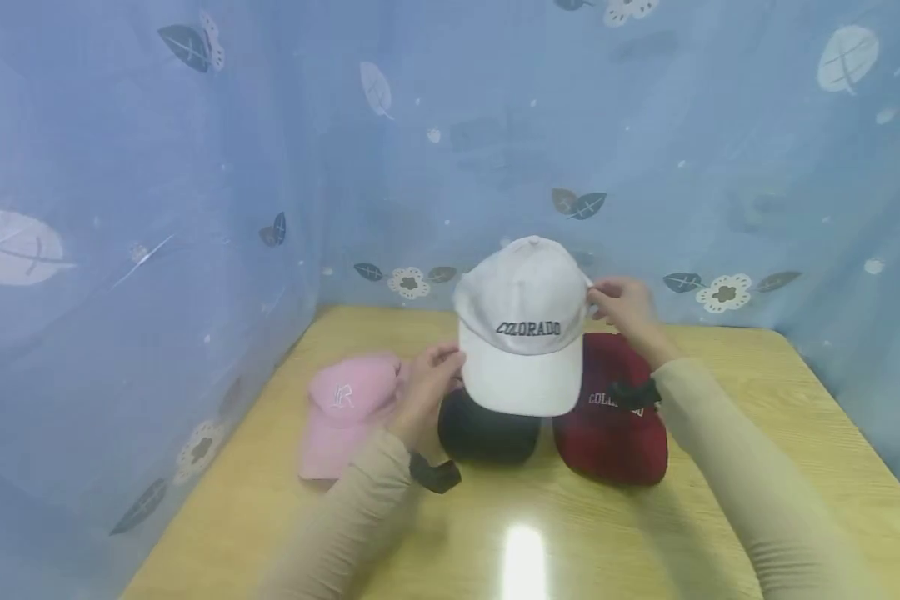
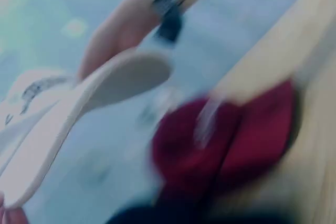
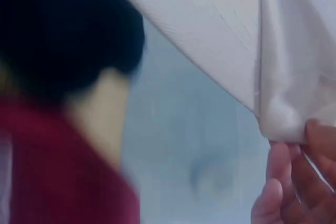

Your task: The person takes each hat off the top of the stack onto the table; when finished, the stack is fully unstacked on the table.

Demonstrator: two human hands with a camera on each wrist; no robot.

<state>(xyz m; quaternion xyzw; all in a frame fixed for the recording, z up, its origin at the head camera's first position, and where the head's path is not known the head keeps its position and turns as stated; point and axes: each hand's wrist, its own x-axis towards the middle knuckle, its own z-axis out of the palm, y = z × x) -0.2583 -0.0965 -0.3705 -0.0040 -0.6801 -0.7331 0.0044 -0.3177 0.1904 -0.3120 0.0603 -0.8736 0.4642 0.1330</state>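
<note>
A white baseball cap point(image 1: 528, 308) with COLORADO across its front is held up above the table, brim toward me. My left hand point(image 1: 429, 385) pinches the edge of its brim at the left; in the left wrist view only fingertips point(image 2: 11, 216) show at the brim. On the other side my right hand point(image 1: 630, 312) pinches the lower side edge of the crown, thumb and fingers meeting on the fabric in the right wrist view. Below the white cap sits a black cap point(image 1: 489, 429), partly covered by it. A dark red cap point(image 1: 607, 442) lies under my right wrist.
A pink cap point(image 1: 352, 396) with white letters lies at the left, partly behind my left hand. The wooden table point(image 1: 765, 433) carries all the resting caps. Blue patterned cloth point(image 1: 450, 150) hangs behind the table and along its left and right sides.
</note>
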